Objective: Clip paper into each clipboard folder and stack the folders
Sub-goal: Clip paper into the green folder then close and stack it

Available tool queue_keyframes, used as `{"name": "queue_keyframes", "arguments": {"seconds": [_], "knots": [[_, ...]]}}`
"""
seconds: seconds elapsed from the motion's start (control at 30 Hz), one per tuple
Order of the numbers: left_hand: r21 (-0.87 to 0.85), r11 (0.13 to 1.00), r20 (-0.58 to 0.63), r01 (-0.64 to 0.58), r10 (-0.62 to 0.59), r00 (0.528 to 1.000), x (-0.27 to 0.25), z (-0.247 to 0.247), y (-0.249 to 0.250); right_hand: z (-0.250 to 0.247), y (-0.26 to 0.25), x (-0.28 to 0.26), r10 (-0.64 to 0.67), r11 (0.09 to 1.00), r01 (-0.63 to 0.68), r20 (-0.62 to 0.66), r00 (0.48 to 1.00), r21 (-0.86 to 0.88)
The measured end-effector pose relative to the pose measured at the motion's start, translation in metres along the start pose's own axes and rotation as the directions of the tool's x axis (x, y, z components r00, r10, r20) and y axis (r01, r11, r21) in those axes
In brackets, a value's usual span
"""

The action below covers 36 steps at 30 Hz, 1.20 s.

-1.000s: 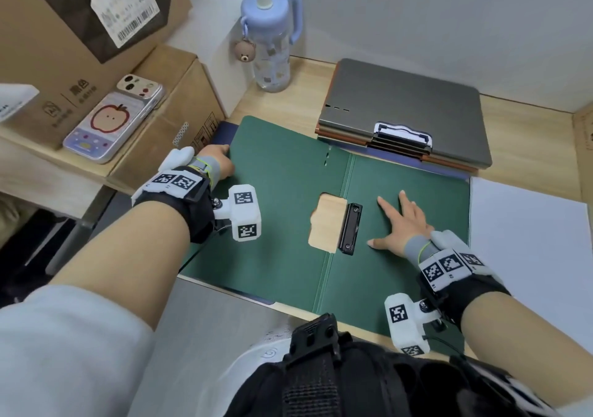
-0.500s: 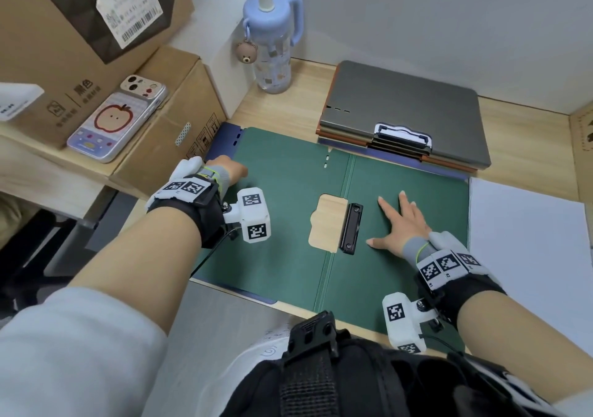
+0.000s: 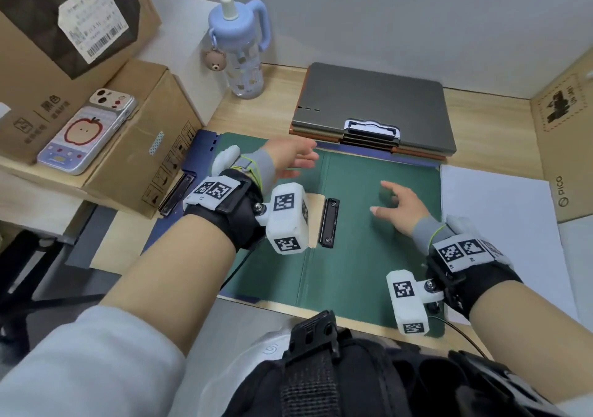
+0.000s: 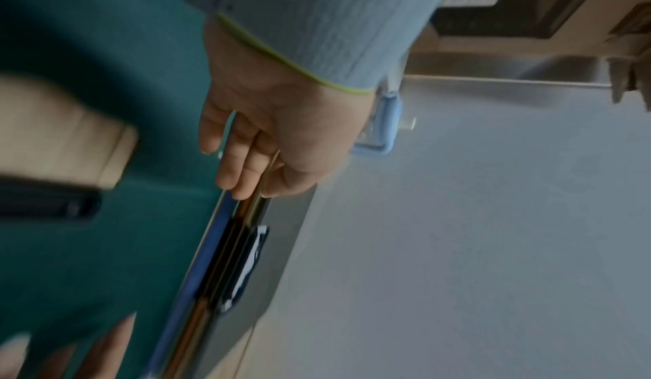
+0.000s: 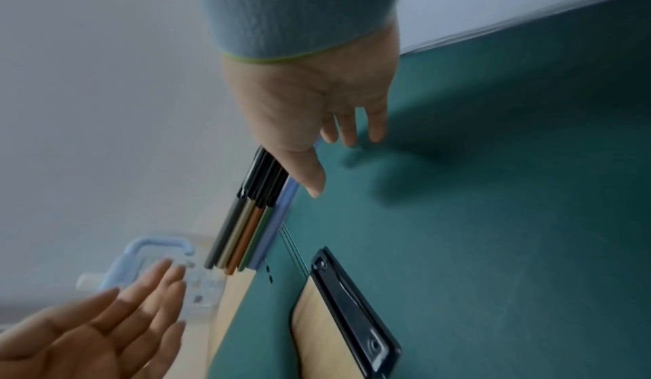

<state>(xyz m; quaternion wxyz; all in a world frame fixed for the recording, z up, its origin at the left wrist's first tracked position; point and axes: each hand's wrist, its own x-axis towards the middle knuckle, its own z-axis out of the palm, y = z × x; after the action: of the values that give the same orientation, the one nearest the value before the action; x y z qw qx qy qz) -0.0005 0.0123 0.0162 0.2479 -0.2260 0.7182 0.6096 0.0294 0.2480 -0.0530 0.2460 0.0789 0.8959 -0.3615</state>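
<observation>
So your green folder (image 3: 369, 224) is lying open flat on the desk (image 3: 481, 134), black clip (image 3: 328, 223) near its spine, probably so it's ready for a sheet from the white paper (image 3: 500, 217) just to its right. A second ago your left hand (image 3: 290, 160) gripped the folder's left edge; now it's over the middle, fingers loose and empty. Your right hand (image 3: 401, 206) was pressed flat; now it's raised, fingers relaxed, nothing in it. The closed folder stack (image 3: 375, 108) sits behind.

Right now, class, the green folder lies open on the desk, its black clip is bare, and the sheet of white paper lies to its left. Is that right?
Not quite. The white paper lies to the right of the green folder, as the head view shows. The folder is open and its black clip holds nothing.
</observation>
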Motion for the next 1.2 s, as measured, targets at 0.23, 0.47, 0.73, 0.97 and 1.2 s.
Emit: {"name": "queue_keyframes", "arguments": {"seconds": [0.23,0.47,0.73,0.97,1.2], "knots": [[-0.147,0.976,0.334,0.159,-0.102,0.937,-0.004,0.102,0.016,-0.044,0.043,-0.013,0.118,0.976,-0.08,-0.184,0.976,0.202],[-0.074,0.963,0.378,0.259,-0.214,0.901,-0.01,0.199,0.011,-0.097,0.117,-0.032,0.343,0.925,-0.252,-0.341,0.875,0.283],[0.016,0.935,0.303,0.354,-0.342,0.89,-0.006,0.253,-0.008,-0.126,0.183,-0.05,0.556,0.821,-0.436,-0.342,0.757,0.37],[0.033,0.92,0.222,0.391,-0.388,0.894,0.003,0.263,-0.009,-0.117,0.187,-0.049,0.569,0.821,-0.506,-0.309,0.762,0.265],[0.08,0.925,0.22,0.372,-0.38,0.898,0.008,0.267,-0.006,-0.116,0.183,-0.05,0.576,0.817,-0.52,-0.302,0.76,0.251]]}}
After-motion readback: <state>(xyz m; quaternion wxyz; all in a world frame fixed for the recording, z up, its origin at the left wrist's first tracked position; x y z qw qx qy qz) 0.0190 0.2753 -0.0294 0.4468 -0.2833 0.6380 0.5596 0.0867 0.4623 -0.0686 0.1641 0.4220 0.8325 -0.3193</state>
